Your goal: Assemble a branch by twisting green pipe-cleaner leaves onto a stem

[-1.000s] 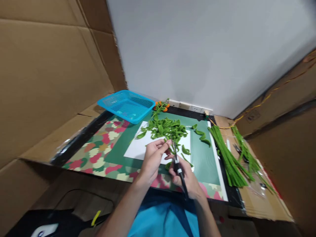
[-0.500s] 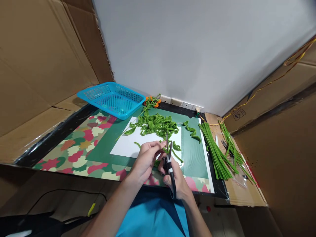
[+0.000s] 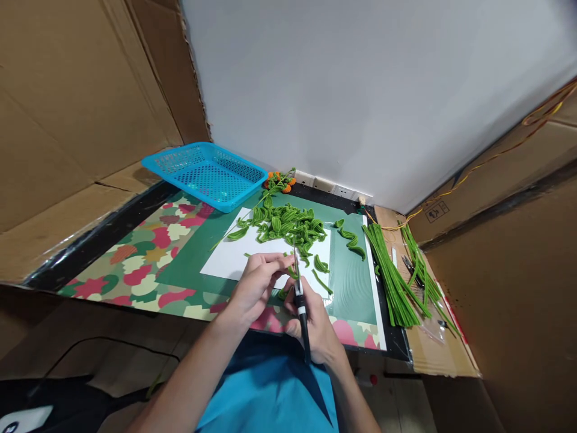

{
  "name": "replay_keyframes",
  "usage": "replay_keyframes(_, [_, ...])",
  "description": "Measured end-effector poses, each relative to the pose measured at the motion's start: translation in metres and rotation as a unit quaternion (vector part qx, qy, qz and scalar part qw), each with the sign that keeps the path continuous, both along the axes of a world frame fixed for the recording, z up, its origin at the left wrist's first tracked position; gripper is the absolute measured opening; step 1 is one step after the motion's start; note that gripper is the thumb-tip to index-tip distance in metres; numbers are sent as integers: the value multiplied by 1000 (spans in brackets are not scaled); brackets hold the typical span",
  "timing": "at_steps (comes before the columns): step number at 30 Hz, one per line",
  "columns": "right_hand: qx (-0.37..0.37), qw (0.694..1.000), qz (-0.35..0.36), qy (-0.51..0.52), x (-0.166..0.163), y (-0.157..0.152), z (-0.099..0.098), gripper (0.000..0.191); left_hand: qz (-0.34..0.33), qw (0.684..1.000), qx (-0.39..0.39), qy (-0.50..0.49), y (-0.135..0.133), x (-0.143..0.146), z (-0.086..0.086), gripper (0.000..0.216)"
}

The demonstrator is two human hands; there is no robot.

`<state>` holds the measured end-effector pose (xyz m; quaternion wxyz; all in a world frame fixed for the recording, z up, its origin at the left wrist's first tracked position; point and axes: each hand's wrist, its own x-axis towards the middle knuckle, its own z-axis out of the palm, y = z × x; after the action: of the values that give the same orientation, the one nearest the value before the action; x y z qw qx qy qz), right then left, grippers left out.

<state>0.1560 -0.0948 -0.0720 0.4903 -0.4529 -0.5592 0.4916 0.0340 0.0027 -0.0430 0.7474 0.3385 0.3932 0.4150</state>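
Note:
My right hand (image 3: 311, 316) grips a pair of black-handled scissors (image 3: 303, 325), blades pointing away from me and closed together. My left hand (image 3: 261, 279) pinches a green pipe cleaner (image 3: 292, 272) at the blades; its fingertips partly hide the piece. Just beyond, a heap of green pipe-cleaner leaves (image 3: 288, 222) lies on a white sheet of paper (image 3: 225, 258). One leaf (image 3: 321, 263) and a short cut-off strip (image 3: 322, 282) rest to the right of the blades. Several more leaves (image 3: 351, 240) lie on the green mat (image 3: 356, 282).
A blue plastic basket (image 3: 211, 174) stands at the back left. Orange flowers on green stems (image 3: 280, 181) lie beside it near wall sockets (image 3: 324, 184). Bundled green pipe cleaners (image 3: 396, 282) and black-handled pliers or snips (image 3: 412, 270) are on the right. Cardboard walls (image 3: 505, 258) flank the table.
The scissor blades have gone from parted to closed at the pipe cleaner. Both hands have shifted slightly left in view.

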Motion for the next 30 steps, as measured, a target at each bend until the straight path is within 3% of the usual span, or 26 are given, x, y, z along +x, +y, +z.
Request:
replay_keyframes(5, [-11, 1000, -8, -10, -3, 0, 3, 58, 39, 998, 41, 23, 1, -1, 6, 23])
replay_keyframes(10, [-12, 1000, -7, -11, -4, -1, 3, 57, 44, 995, 76, 45, 1, -2, 7, 24])
replay_keyframes(23, [-2, 1000, -2, 7, -1, 0, 0, 73, -3, 999, 38, 21, -5, 3, 7, 25])
replay_keyframes(30, [-5, 1000, -11, 9, -3, -1, 1, 59, 0, 999, 50, 15, -4, 4, 2, 25])
